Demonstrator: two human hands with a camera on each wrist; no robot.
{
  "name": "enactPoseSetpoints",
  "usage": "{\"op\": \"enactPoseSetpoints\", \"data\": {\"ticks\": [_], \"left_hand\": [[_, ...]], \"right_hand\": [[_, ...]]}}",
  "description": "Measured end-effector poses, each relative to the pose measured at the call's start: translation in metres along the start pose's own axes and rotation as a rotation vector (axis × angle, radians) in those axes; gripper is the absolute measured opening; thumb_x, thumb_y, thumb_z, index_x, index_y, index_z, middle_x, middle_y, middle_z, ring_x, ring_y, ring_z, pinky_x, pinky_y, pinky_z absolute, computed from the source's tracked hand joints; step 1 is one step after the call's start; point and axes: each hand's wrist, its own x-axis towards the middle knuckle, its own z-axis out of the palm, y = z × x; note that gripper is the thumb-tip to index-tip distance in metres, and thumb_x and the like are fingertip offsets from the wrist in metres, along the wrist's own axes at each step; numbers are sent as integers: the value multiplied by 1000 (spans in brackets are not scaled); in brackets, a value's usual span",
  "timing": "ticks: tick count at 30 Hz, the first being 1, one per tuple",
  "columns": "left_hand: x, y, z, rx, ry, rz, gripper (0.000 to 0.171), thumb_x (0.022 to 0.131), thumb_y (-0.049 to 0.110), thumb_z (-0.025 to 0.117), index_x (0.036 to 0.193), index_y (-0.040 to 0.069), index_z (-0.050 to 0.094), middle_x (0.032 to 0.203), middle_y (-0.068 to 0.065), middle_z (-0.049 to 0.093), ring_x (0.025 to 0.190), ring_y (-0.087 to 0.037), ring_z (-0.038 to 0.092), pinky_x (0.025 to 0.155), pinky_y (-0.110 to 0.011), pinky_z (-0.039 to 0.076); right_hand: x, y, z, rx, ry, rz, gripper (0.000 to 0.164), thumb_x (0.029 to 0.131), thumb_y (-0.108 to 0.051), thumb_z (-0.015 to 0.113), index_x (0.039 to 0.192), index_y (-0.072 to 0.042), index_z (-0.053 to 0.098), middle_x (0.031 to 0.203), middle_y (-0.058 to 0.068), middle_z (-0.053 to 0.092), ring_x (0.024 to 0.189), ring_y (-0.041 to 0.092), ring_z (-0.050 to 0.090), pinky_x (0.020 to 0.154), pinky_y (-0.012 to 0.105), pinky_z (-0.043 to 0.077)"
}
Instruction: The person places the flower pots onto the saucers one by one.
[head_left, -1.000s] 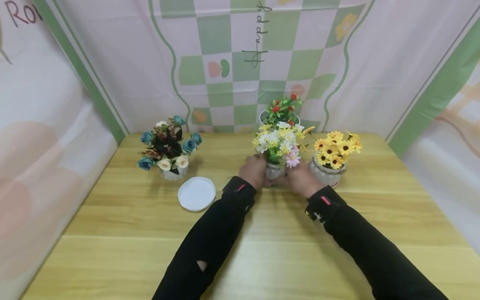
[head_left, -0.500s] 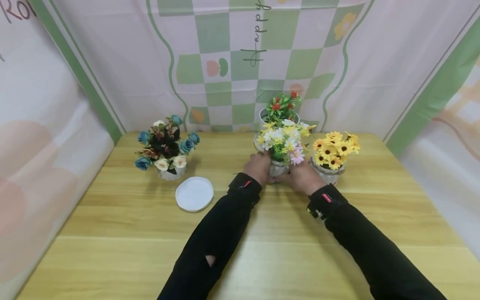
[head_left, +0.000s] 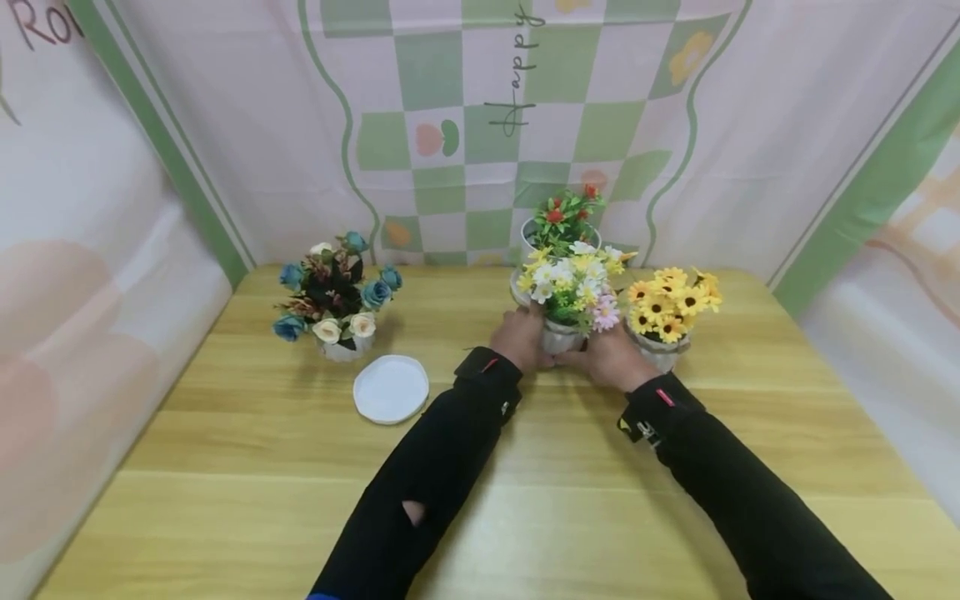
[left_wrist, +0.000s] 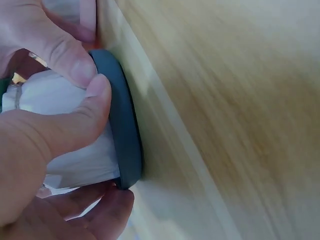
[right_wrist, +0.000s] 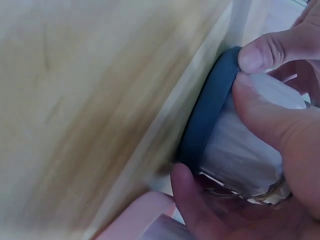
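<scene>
Both hands are around a small pale pot (head_left: pixel 562 337) of white, yellow and pink artificial daisies (head_left: pixel 573 287) towards the back of the table. My left hand (head_left: pixel 521 337) grips its left side, and my right hand (head_left: pixel 611 358) the right. In the left wrist view, the pot's base sits in a dark blue-grey saucer (left_wrist: pixel 122 125), close over the tabletop. The two thumbs meet at the front, right at the rim of that saucer. Fingers of the right hand (right_wrist: pixel 300 150) curl under the pot's side in the right wrist view. The far side of the pot is hidden.
Just behind stands a white pot of red flowers (head_left: pixel 570 212). Close on the right is a pot of yellow daisies (head_left: pixel 667 304), on a pink saucer (right_wrist: pixel 140 215). At left are a pot of blue and cream roses (head_left: pixel 333 292) and a white saucer (head_left: pixel 390 389). Printed curtains enclose the table.
The pot of mixed daisies has shifted slightly to the right, with both hands moving along and keeping their hold. The other pots and the white saucer look unmoved.
</scene>
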Motion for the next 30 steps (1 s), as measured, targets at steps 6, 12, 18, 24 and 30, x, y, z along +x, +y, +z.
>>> {"op": "enactPoseSetpoints", "data": {"ticks": [6, 12, 18, 24, 30], "left_hand": [[-16, -11, -9, -103, -24, 78, 106, 82, 18, 91, 163, 2, 26, 148, -23, 58, 135, -39, 57, 110, -45, 55], [-50, -23, -28, -119, -92, 164, 118, 83, 23, 90, 170, 8, 12, 165, -25, 39, 152, -41, 41, 123, -50, 44], [-102, -49, -49, -79, -122, 111, 95, 88, 30, 86, 165, 10, 33, 166, -17, 42, 150, -37, 45, 116, -57, 49], [-153, -96, -73, -122, -73, -52, 77, 89, 31, 85, 152, 4, 51, 157, -19, 53, 139, -38, 56, 109, -58, 53], [-193, -148, -96, -106, 1, -228, 66, 90, 30, 84, 140, -5, 59, 142, -26, 62, 121, -42, 65, 97, -57, 58]], "right_hand": [[-6, -8, 4, -38, -4, 9, 116, 86, -17, 88, 168, -2, 7, 175, 28, 11, 160, 49, 15, 133, 63, 10], [-21, -32, 0, -149, -170, 150, 87, 94, -30, 79, 156, 12, 34, 155, 40, 43, 136, 56, 52, 117, 65, 42], [-38, -74, 8, -389, -276, 149, 52, 91, -45, 80, 95, 5, 68, 96, 25, 70, 77, 34, 69, 72, 51, 61], [-40, -104, 37, -296, -269, -70, 68, 91, -48, 80, 122, 10, 64, 122, 29, 68, 105, 42, 70, 92, 55, 61], [-28, -118, 68, -16, -395, -186, 104, 91, -52, 78, 162, 6, 30, 166, 33, 33, 154, 47, 37, 126, 60, 34]]}}
